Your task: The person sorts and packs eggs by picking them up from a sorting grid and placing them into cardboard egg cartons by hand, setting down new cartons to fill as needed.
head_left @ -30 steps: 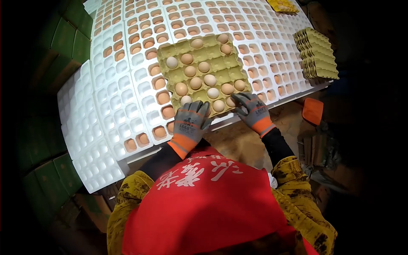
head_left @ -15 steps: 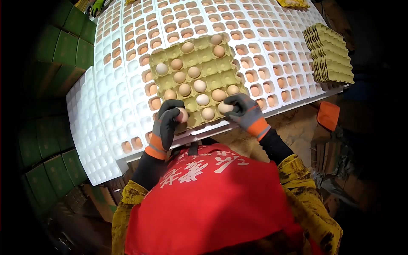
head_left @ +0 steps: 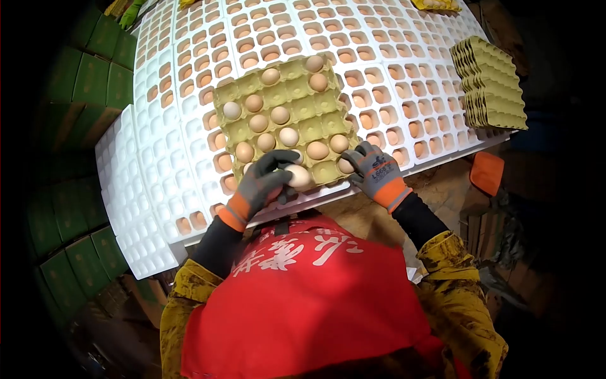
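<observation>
A yellow-green pulp egg tray [head_left: 315, 104] lies on white foam trays, its cells partly filled with brown and pale eggs. My left hand [head_left: 268, 182], in a grey and orange glove, is closed around a pale egg [head_left: 300, 177] at the tray's front edge. Another egg shows partly behind that hand. At the tray's front right corner, my right hand [head_left: 374, 167] has its fingers curled against a brown egg [head_left: 345, 165], which sits low at the corner cell. Its thumb is hidden.
White foam trays [head_left: 151, 170] cover the table, many of their pockets holding eggs. A stack of pulp trays [head_left: 489, 85] stands at the right, above an orange plastic piece [head_left: 487, 174]. Green cartons [head_left: 95, 79] line the left. Another person's green glove [head_left: 130, 14] appears top left.
My left hand has moved right along the tray's front edge, onto a pale egg. My right hand has shifted slightly right, with its egg now at the tray's corner. The view has moved a little.
</observation>
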Demonstrator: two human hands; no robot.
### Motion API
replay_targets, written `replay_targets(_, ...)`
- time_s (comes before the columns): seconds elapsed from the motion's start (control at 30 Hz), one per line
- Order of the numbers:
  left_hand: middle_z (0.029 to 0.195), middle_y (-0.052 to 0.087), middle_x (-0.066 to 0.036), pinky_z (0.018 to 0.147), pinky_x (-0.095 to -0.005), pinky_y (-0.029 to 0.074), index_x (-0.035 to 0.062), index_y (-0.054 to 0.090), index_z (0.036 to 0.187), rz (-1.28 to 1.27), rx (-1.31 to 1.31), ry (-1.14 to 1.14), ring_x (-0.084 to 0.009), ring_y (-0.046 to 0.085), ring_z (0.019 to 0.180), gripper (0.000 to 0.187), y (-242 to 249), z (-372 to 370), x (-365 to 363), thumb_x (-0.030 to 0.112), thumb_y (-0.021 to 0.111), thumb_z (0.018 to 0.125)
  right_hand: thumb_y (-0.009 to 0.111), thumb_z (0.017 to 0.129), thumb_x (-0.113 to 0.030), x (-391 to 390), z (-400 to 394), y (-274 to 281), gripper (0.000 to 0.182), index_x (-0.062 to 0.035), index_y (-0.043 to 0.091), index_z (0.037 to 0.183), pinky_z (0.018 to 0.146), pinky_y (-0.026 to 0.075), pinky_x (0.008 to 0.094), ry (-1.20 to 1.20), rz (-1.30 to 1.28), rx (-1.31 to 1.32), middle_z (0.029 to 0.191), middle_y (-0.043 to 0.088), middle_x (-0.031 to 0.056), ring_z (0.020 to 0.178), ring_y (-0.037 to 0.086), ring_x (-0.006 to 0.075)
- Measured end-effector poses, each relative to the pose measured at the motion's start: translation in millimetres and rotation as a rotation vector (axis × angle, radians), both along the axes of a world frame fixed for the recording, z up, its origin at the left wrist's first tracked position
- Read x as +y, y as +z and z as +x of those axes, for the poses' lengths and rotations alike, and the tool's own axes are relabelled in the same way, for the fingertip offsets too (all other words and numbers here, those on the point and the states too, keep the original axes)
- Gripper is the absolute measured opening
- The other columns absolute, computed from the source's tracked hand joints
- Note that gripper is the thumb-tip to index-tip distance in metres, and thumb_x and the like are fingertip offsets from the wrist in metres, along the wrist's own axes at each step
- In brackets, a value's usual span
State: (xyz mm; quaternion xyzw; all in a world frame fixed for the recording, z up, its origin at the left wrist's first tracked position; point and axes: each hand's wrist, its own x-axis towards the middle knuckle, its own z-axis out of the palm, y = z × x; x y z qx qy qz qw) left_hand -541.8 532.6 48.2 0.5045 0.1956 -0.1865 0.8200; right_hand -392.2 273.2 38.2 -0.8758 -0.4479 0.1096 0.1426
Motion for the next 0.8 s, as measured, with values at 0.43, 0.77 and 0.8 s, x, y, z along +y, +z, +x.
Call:
replay_targets(0.43, 0.131, 0.056, -0.016, 0.069, -0.0387, 0.057, 0.0135, 0.070, 0.101, 1.963, -0.399, -0.635, -0.0322, 0.064, 0.096, 0.019, -20, 82, -61, 0.022, 0.067, 0.084, 0.076, 0.080, -0.028, 36, 20, 16, 0.047, -0.0188, 0.066, 0.125, 0.086, 0.054, 0.0429, 0.035, -0.108, -0.149, 0.138, 0.055, 0.0148, 0.110, 0.062, 0.0329)
replay_targets(0.77, 0.112, 0.060, -0.012, 0.075, -0.0381, 0.054, 0.0115, 0.073, 0.103, 1.332, -0.460, -0.165, -0.0269, 0.065, 0.093, 0.031, -3, 55, -14, 0.036, 0.074, 0.084, 0.070, 0.089, -0.023, 26, 55, 3, 0.039, -0.0052, 0.063, 0.123, 0.063, 0.052, 0.0343, -0.411, 0.538, 0.872, 0.110, 0.063, 0.0081, 0.079, 0.062, 0.0188)
replay_targets(0.8, 0.116, 0.059, -0.012, 0.079, -0.0372, 0.054, 0.0119, 0.073, 0.107, 1.099, -0.413, -0.007, -0.0265, 0.065, 0.097, 0.037, 4, 32, 2, 0.039, 0.077, 0.083, 0.066, 0.094, -0.024, 27, 53, 2, 0.039, -0.0024, 0.062, 0.126, 0.059, 0.051, 0.0306, -0.594, 0.644, 1.169, 0.106, 0.064, 0.0065, 0.075, 0.061, 0.0147)
